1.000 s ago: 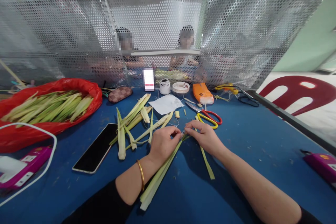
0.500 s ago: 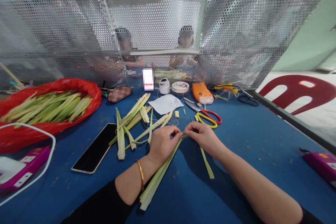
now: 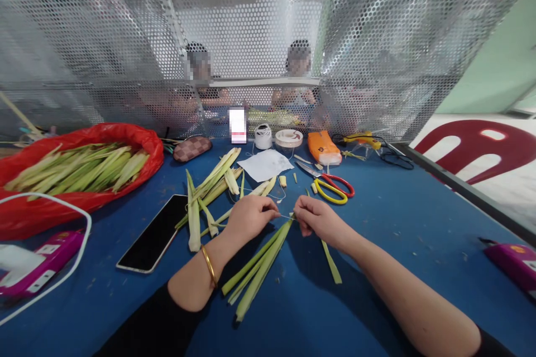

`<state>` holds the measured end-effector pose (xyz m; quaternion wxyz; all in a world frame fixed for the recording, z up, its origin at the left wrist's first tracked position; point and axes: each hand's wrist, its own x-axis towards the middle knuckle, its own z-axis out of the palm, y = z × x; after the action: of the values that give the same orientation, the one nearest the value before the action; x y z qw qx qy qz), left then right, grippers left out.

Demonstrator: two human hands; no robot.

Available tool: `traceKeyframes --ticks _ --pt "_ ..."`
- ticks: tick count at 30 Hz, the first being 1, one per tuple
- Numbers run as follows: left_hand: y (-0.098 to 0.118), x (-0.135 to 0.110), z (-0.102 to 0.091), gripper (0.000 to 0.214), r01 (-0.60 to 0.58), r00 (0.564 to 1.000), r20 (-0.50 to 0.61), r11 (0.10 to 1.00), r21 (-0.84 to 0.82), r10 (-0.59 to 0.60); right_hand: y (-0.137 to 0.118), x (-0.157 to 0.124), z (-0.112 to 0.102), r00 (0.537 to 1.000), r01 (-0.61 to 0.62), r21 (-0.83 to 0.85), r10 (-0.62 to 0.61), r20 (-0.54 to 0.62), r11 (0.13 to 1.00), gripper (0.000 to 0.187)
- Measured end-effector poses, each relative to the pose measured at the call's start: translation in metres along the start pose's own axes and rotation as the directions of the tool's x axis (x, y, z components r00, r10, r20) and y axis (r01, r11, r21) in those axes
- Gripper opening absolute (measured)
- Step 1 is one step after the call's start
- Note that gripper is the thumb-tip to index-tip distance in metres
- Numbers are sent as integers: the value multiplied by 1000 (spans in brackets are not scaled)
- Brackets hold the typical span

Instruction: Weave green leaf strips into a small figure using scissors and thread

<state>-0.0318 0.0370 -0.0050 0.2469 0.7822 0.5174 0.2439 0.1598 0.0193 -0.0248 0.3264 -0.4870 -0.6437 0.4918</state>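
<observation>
Between my hands a thin white thread (image 3: 285, 216) is drawn taut across the upper tip of a bundle of green corn husk strips (image 3: 268, 265). My left hand (image 3: 251, 218), with a gold bangle on the wrist, pinches the thread at the left of that tip. My right hand (image 3: 316, 217) has its fingers curled closed on the thread at the right. The husk strips fan out downward and to the left on the blue table. A single narrow husk strip (image 3: 331, 265) lies below my right hand. Scissors (image 3: 330, 187) with red and yellow handles rest just beyond it.
Loose corn husks (image 3: 209, 189) and a dark phone (image 3: 153, 234) lie to the left. A red bag (image 3: 153, 148) of husks stands farther left. A thread spool (image 3: 263, 138), white paper (image 3: 266, 166) and an orange tissue pack (image 3: 324, 148) sit before a perforated metal screen (image 3: 251, 28).
My left hand has moved left, away from my right hand, and the thread now shows stretched between them. The husk strips have spread apart at their lower ends.
</observation>
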Motion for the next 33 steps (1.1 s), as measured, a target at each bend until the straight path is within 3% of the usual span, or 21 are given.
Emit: traceKeyframes --ticks 3,6,8,10,12,15,18,23,27,30,33 --pt "-2 2 -5 13 15 1000 -21 1000 14 -15 6 0 0 1000 -1 -102 2 7 995 18" --pt "0 2 1 16 -9 998 -59 977 -214 -4 6 -1 2 1000 12 -140 -10 13 990 16" --pt "4 2 7 17 55 998 29 899 -434 -47 5 0 4 1000 20 -153 -19 10 988 16" --pt "6 1 12 21 141 987 143 823 -551 -73 4 0 5 1000 28 -164 -27 8 986 18" --pt "6 0 16 21 129 987 154 832 -539 -53 2 -1 5 999 41 -175 -39 17 984 18" --pt "3 -1 19 18 10 998 66 935 -355 14 1 -1 3 998 63 -187 -58 34 980 17" --pt "0 -2 20 16 -19 999 44 978 -208 29 1 0 4 998 64 -176 -60 23 982 17" --pt "5 -1 20 13 39 999 -11 903 -428 -48 6 3 12 998 69 -95 -69 4 993 7" --pt "10 -2 22 14 0 993 -103 845 -536 -66 9 5 16 985 169 -36 -167 45 985 18" --pt "12 -5 24 28 148 982 11 737 -660 -187 7 4 16 978 209 36 -208 -23 977 29" --pt "14 -9 24 40 382 924 317 544 -747 -214 2 3 13 971 239 173 -234 -52 955 31"
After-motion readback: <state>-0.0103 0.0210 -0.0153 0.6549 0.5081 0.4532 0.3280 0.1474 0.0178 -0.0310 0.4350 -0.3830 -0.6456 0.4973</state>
